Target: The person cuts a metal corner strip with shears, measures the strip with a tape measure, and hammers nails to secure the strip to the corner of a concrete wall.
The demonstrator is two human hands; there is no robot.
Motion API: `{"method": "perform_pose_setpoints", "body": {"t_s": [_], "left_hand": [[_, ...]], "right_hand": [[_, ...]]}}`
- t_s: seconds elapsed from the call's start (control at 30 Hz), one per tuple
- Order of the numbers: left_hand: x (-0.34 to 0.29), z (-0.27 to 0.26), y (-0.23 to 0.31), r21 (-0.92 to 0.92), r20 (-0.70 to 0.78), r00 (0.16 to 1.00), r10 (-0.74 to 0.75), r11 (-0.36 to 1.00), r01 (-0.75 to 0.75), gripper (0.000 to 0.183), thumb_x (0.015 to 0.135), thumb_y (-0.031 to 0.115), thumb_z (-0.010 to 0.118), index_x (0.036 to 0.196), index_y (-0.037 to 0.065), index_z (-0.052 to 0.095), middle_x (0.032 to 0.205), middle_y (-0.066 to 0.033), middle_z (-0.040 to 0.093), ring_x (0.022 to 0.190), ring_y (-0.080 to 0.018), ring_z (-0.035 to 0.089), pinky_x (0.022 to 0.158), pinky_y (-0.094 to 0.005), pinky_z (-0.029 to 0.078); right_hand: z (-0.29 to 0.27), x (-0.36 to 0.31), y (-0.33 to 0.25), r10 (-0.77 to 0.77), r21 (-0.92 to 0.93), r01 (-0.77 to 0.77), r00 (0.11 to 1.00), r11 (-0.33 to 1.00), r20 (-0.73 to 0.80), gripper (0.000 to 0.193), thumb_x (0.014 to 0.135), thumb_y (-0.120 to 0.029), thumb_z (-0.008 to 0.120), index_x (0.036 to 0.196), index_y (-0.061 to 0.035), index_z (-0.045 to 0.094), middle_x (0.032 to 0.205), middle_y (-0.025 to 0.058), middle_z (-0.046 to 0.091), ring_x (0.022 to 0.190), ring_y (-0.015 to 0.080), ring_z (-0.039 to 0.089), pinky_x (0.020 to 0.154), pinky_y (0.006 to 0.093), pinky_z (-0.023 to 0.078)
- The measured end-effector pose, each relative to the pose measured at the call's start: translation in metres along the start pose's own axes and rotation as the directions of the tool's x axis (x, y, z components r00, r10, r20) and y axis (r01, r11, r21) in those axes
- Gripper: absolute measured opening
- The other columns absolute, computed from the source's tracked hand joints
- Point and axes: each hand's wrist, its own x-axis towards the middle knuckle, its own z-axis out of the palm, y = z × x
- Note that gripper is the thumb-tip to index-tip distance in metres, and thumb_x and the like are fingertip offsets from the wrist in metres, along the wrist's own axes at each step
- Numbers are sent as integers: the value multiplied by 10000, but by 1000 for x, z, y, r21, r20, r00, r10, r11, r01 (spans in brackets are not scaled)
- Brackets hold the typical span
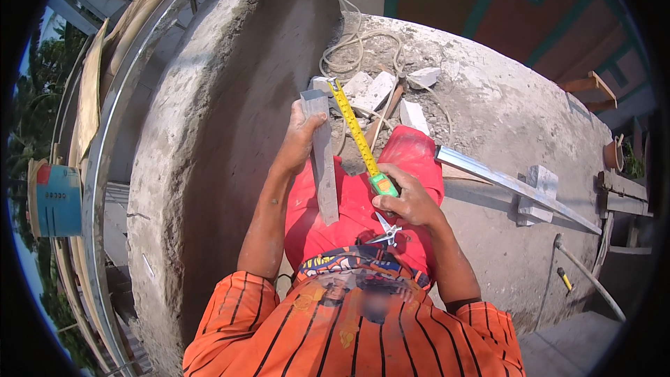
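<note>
Nearest to us is our orange striped shirt (349,335) at six o'clock, with our red shorts (363,202) just above it.

Starting at nine o'clock, a blue container (57,199) sits by the curved metal rail (98,167), and a grey concrete wall (202,167) rises beside our left arm. Our left hand (301,141) has its fingers wrapped tight around a grey metal channel piece (322,160), which stands nearly upright over our lap, its top end toward twelve o'clock.

Beside it runs the yellow tape measure blade (354,129), drawn out alongside the channel. Our right hand (408,201) clamps the green tape case (382,184) at the blade's lower end, fingers closed over it; metal snips (386,234) hang under the same hand, though we cannot tell how they are gripped.

As we judge it, the measuring is under way: the blade is laid out, but no mark or cut shows on the piece yet.

Farther toward three o'clock, a long metal profile (513,185) lies across the concrete slab (502,119), with broken block rubble (377,91) and white cord (356,45) at twelve o'clock.
</note>
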Motion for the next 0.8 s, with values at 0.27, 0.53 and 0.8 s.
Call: {"method": "perform_pose_setpoints", "body": {"t_s": [0.27, 0.53, 0.8], "left_hand": [[-4, -4, 3, -372, -26, 995, -101, 925, 84, 478, 943, 465, 454, 1139, 44, 568, 930, -68, 636, 774, -146, 596, 701, -294, 501], [-4, -10, -28, 77, -181, 926, 332, 943, -324, 370, 874, 336, 656, 1033, 16, 558, 848, -53, 597, 759, -82, 557, 686, -232, 465], [-5, -30, -33, -165, -44, 999, 25, 986, -32, 463, 925, 453, 510, 1028, 8, 582, 794, -73, 647, 631, -101, 597, 584, -227, 486]], "right_hand": [[10, 9, 11, 33, 335, -81, 989, 939, 146, 481, 798, -145, 648, 1231, -40, 464, 759, 6, 499, 606, 92, 495, 534, 258, 417], [18, 15, 18, 56, 432, -121, 986, 893, 160, 451, 799, -147, 647, 1202, -48, 470, 755, -4, 485, 618, 85, 482, 546, 245, 404], [21, 24, 16, 56, 421, -132, 981, 897, 188, 492, 800, -155, 664, 1235, -51, 459, 758, -18, 474, 602, 76, 463, 530, 235, 385]]}}
